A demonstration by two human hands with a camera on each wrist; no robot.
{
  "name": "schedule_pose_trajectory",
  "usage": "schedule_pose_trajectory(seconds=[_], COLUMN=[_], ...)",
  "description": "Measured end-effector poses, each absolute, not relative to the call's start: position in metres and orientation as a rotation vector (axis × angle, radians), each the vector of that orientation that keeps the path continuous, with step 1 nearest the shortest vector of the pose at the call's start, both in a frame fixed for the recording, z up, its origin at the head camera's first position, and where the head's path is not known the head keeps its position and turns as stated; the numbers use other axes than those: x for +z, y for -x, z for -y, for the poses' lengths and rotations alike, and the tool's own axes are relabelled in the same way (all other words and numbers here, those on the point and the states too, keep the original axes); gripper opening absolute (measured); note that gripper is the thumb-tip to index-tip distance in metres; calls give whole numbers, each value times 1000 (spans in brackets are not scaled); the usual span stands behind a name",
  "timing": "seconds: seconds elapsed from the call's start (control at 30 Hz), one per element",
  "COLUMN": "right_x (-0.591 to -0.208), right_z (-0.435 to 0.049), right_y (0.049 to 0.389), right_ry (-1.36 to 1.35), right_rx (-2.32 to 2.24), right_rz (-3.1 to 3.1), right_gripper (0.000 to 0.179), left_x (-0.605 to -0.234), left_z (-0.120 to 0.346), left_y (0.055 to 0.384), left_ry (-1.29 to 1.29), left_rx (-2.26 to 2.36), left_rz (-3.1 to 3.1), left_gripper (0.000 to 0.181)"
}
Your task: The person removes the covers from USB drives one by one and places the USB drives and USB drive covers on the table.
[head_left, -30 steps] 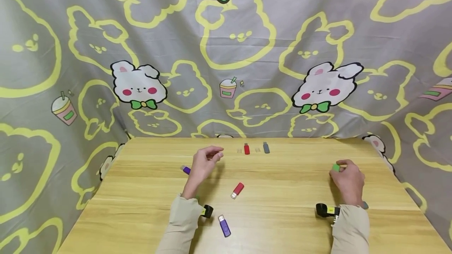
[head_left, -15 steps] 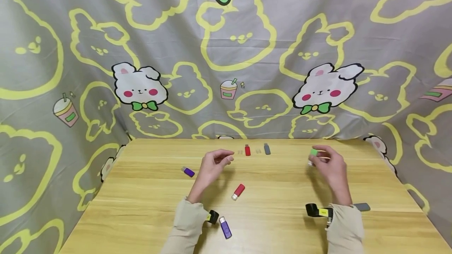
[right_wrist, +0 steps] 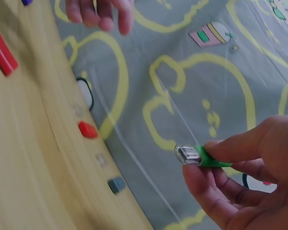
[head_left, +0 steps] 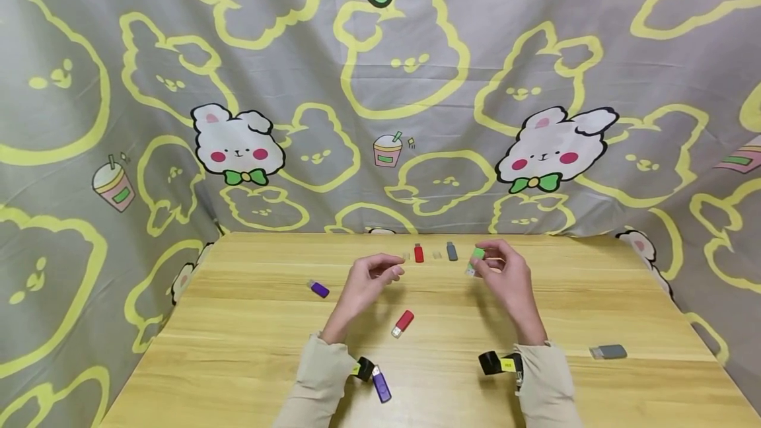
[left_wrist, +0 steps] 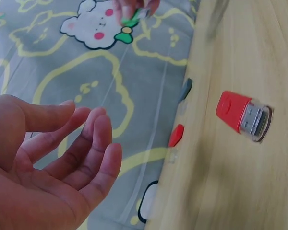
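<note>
Thumb and fingers of my right hand (head_left: 505,276) pinch a green USB stick (right_wrist: 209,159), whose metal plug sits under a clear cap (right_wrist: 181,154). It is held above the table, right of centre. My left hand (head_left: 368,283) hovers left of it with loosely curved fingers and nothing between them, as the left wrist view also shows. Between and below the hands lies a capped red USB stick (head_left: 403,323). Behind them, along the back edge, stand in line a red USB stick (head_left: 419,253) and a grey USB stick (head_left: 452,251), each with a clear cap (head_left: 436,255) beside it.
A purple USB stick (head_left: 319,289) lies left of the left hand, and another purple USB stick (head_left: 382,385) lies near the front by the left wrist camera. A capped grey USB stick (head_left: 609,351) lies far right. A patterned curtain (head_left: 333,84) hangs behind the wooden table (head_left: 238,349).
My right hand has carried the green USB stick leftward from the right side, uncovering the grey stick on the right. The left hand has drifted a little to the right.
</note>
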State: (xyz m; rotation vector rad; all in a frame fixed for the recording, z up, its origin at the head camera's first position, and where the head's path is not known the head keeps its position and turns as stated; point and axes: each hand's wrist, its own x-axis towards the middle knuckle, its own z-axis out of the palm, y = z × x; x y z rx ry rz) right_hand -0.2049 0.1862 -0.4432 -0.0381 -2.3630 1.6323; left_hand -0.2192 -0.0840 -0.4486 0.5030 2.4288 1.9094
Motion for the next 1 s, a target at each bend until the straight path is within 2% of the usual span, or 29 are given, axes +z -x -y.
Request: schedule_pose_trajectory(seconds=[0.5,1.0], right_x=[-437,-439], right_z=[-149,-137], right_y=[203,199], right_ry=[-61,-161], right_rx=[2046,2155], right_rz=[2149,2108], right_gripper=[28,20], left_x=[-450,-450], left_z=[70,63], left_y=[215,213], left_ry=[-598,-491], left_rx=[1947,2087], left_rz=[-2252,-2147], left_gripper=[22,20])
